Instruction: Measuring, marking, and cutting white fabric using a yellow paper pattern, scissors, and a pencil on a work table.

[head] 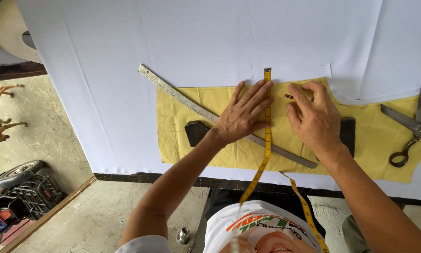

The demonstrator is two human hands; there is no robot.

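Left hand (pixel 241 117): grip apart, fingers flat, pinning yellow tape measure (pixel 267 136) on yellow pattern piece (pixel 210 100) over white cloth (pixel 196 37); right hand (pixel 316 117): grip pinched on pencil (pixel 289 97); metal ruler (pixel 182 97), scissors (pixel 409 129) alongside.

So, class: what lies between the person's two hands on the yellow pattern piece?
In the head view, a yellow tape measure runs between the left hand and right hand.

Yellow tape measure (pixel 267 122), yellow pattern piece (pixel 210 100), seemingly plain white cloth (pixel 196 37)

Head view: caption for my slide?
Left hand pins yellow tape measure on yellow paper pattern; right hand holds small pencil.
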